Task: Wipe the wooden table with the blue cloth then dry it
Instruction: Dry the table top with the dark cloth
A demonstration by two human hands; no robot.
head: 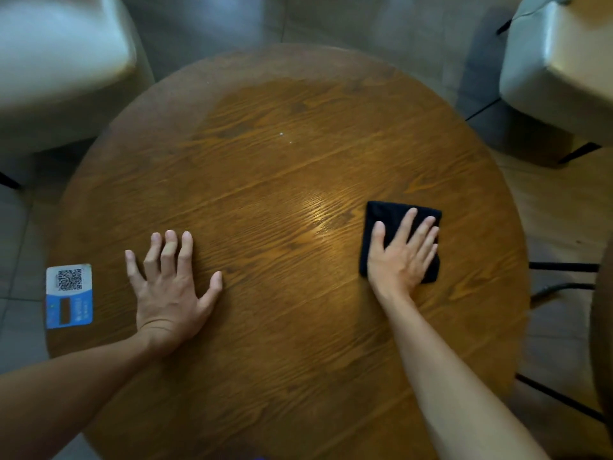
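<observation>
A round wooden table fills the view. A dark blue cloth, folded into a square, lies flat on the table's right side. My right hand presses flat on top of the cloth with fingers spread, covering its lower right part. My left hand rests palm down on the bare wood at the left, fingers apart, holding nothing. A lighter, glossy patch shows in the wood between the hands.
A blue and white QR code sticker sits at the table's left edge. Pale upholstered chairs stand at the far left and far right. Dark metal chair legs show at the right, over a tiled floor.
</observation>
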